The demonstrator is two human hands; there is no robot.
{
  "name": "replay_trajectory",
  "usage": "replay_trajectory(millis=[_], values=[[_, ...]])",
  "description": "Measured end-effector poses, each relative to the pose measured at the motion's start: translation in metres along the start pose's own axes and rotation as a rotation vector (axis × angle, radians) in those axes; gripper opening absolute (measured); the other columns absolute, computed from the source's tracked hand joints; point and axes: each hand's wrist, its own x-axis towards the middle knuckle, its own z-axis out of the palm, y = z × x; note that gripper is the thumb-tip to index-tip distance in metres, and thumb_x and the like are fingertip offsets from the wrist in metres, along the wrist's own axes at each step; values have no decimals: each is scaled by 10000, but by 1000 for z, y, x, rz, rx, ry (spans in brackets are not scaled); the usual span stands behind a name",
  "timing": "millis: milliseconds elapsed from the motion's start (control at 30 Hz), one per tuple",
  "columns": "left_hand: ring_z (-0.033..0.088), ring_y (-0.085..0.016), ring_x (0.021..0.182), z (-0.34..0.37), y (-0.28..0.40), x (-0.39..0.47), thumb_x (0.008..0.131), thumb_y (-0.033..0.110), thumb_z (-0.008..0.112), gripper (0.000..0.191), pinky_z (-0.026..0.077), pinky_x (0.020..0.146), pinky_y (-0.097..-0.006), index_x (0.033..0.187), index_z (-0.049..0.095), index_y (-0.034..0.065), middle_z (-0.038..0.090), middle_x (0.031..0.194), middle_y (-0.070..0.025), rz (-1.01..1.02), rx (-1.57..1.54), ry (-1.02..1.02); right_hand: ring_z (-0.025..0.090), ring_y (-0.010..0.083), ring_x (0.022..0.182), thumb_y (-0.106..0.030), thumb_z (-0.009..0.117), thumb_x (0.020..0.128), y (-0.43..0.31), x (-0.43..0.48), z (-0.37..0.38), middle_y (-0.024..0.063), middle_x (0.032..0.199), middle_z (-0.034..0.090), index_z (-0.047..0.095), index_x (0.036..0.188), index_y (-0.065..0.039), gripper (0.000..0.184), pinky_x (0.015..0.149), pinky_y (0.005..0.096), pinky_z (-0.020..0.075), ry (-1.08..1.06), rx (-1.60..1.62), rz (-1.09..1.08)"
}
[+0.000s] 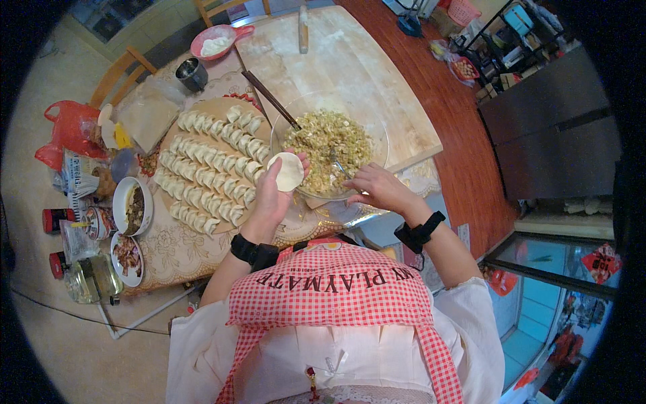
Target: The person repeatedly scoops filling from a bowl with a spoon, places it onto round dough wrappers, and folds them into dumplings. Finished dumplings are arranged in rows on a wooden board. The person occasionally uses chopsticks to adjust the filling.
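My left hand (272,199) holds a round, flat dumpling wrapper (286,172) across its palm and fingers, with the thumb over the near edge. The wrapper looks bare on top. My right hand (376,188) grips the handle end of a metal spoon (339,162) at the near right rim of a clear glass bowl (386,146). The spoon's head is sunk in chopped filling (328,136). Dark chopsticks (270,98) lean out of the bowl's far left side. Left of my left hand, rows of folded dumplings (207,166) cover a round board (169,202).
A floured wooden board (363,65) lies under the bowl's far side, with a rolling pin (303,30) on it. Beyond the dumplings stand a metal cup (192,74) and a pink flour bowl (197,43). Two white food bowls (146,222) and an oil bottle (93,280) line the left edge.
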Motion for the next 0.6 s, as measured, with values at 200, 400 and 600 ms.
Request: replay_trajectory(millis=[200,400,600], values=[[570,-301,1120,2,-1,0,1008,222,385,410,470,979,-398,1325,404,-36,550,1253,-216,-10,-3,18,593,290,810,-243,671,834,8,16,-3,104,869,617,658,1071,-93,280,709,391,477,164,68,92],[562,-292,1138,2,-1,-2,1008,219,379,414,466,984,-389,1329,399,-43,539,1272,-210,-17,1,-10,577,315,763,-148,603,891,16,23,-18,136,803,575,647,991,-42,153,679,400,473,375,-34,169],[571,-281,1126,0,-2,-1,1011,227,378,409,465,984,-385,1318,407,-41,553,1253,-191,-27,-1,-43,579,332,768,-138,566,912,-3,-12,-19,142,806,579,639,978,-36,142,680,405,482,295,23,346]])
